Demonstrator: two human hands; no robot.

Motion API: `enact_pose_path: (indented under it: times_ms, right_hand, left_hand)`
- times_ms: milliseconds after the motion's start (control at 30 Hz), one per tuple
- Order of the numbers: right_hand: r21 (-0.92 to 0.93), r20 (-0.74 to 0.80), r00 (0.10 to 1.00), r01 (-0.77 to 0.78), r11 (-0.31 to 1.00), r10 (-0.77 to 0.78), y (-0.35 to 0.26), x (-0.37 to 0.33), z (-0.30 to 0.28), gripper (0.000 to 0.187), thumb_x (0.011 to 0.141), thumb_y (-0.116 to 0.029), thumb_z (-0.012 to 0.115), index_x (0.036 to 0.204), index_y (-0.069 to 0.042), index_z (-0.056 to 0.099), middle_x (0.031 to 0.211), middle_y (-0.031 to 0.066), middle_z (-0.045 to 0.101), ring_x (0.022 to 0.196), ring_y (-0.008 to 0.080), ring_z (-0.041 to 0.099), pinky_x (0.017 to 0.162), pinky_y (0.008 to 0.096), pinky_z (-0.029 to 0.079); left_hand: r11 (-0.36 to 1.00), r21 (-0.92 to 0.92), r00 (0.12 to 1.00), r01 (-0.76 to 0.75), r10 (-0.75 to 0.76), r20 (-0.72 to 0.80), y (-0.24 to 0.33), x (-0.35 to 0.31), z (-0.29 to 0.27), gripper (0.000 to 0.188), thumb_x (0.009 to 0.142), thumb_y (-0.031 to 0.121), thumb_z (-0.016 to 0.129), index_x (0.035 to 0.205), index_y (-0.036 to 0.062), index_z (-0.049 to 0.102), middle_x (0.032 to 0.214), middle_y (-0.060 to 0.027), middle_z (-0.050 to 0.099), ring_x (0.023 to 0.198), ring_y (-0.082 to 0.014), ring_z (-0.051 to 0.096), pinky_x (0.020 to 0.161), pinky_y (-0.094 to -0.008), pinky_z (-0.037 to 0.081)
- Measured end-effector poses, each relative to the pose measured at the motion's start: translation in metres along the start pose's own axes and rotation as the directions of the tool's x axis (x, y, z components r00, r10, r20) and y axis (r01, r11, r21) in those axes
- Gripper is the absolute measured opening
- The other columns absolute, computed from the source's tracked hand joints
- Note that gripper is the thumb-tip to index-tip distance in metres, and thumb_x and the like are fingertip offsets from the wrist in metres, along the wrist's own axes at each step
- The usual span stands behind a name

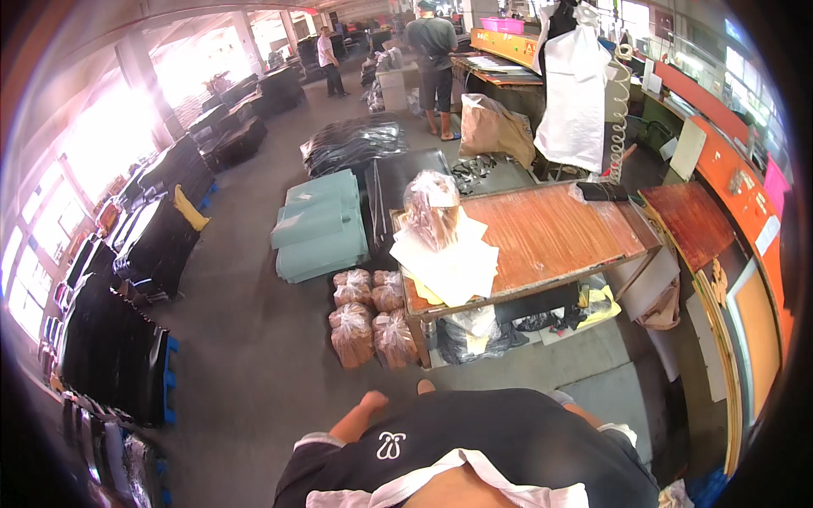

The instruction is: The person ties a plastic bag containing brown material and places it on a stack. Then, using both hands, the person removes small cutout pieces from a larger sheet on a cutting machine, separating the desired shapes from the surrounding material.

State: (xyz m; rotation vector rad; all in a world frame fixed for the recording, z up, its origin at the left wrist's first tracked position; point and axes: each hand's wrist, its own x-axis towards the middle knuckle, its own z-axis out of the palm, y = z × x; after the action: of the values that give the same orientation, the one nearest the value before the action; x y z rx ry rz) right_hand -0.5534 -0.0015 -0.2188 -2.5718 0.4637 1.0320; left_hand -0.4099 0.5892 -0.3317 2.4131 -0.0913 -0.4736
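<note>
My left hand (371, 401) hangs low before me; I can't tell how far open it is or whether it holds anything. My right hand is hidden behind my shirt (508, 432), so I can't tell its state either. Nearest my left hand, four clear bags (351, 334) of brown stuff stand on the floor (246, 339) by the table's (550, 237) near left corner. Another clear bag (432, 212), also brown inside, sits on white sheets (449, 271) at its left edge.
</note>
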Motion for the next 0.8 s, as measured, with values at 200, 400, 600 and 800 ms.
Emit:
enact_pose_path:
  times_ms: [200, 400, 600, 800]
  right_hand:
    - [0.336, -0.073, 0.995, -0.035, 0.941, 0.063, 0.031, -0.013, 0.047, 0.042, 0.074, -0.039, 0.06, 0.098, -0.005, 0.068, 0.099, 0.0214, 0.065, 0.096, 0.0351, 0.063, 0.081, 0.0391, 0.049]
    - [0.427, -0.063, 0.997, -0.022, 0.904, 0.054, 0.037, -0.005, 0.067, 0.043, 0.074, -0.041, 0.062, 0.095, -0.004, 0.067, 0.093, 0.0213, 0.066, 0.092, 0.0362, 0.064, 0.079, 0.0404, 0.049]
    - [0.329, -0.086, 0.993, 0.1, 0.939, -0.076, 0.025, 0.038, 0.057, 0.044, 0.073, -0.044, 0.061, 0.092, -0.005, 0.067, 0.094, 0.0218, 0.066, 0.091, 0.0351, 0.064, 0.078, 0.0401, 0.049]
    - [0.367, -0.043, 0.998, -0.033, 0.93, 0.052, 0.052, 0.048, 0.011, 0.04, 0.073, -0.041, 0.06, 0.091, -0.005, 0.067, 0.092, 0.0205, 0.066, 0.089, 0.0337, 0.064, 0.078, 0.04, 0.049]
  left_hand:
    - [0.993, -0.044, 0.981, 0.11, -0.102, 0.163, 0.098, 0.046, 0.011, 0.029, 0.076, 0.031, 0.061, 0.089, 0.0061, 0.068, 0.087, -0.0153, 0.068, 0.083, -0.0318, 0.064, 0.075, -0.0387, 0.05]
    - [0.988, -0.018, 0.897, -0.151, 0.145, 0.417, 0.181, -0.006, 0.015, 0.029, 0.074, 0.031, 0.063, 0.086, 0.0052, 0.067, 0.083, -0.0144, 0.067, 0.08, -0.0293, 0.064, 0.073, -0.0383, 0.05]
    - [0.769, 0.272, 0.757, -0.578, 0.381, 0.531, 0.095, -0.003, 0.016, 0.024, 0.078, 0.021, 0.053, 0.082, 0.0027, 0.069, 0.084, -0.0143, 0.067, 0.085, -0.0305, 0.064, 0.076, -0.0417, 0.051]
    - [0.94, 0.339, 0.887, -0.022, -0.138, 0.44, 0.064, 0.009, 0.006, 0.028, 0.073, 0.026, 0.055, 0.081, 0.0044, 0.07, 0.089, -0.0168, 0.067, 0.087, -0.0309, 0.065, 0.075, -0.0419, 0.05]
